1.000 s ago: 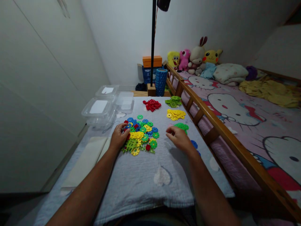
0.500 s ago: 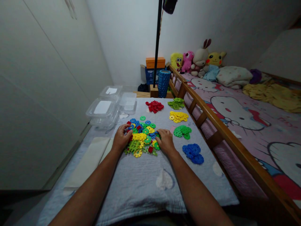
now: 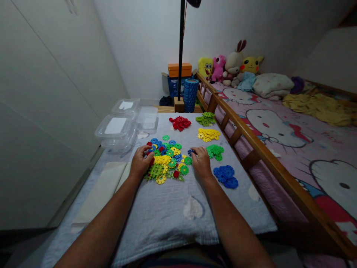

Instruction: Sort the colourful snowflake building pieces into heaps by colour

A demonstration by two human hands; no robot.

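A mixed pile of plastic snowflake discs and squares in blue, green, yellow and red lies on the cloth-covered table. At the pile's left edge rests my left hand, thumb and fingers apart around some pieces; its fingertips touch them. My right hand is just right of the pile, pinching a blue snowflake disc between thumb and fingers. Sorted by colour, single heaps sit beyond and to the right: red pieces, light-green squares, yellow discs, green discs and blue discs.
Clear plastic boxes with lids stand at the left back. Folded pale sheets lie along the left side. A wooden bed rail borders the table on the right. Behind it stands a black pole on a wooden block.
My right hand has moved right, away from the pile, with a blue snowflake disc in its fingers. My left hand stays at the pile's left edge. The view has shifted slightly.
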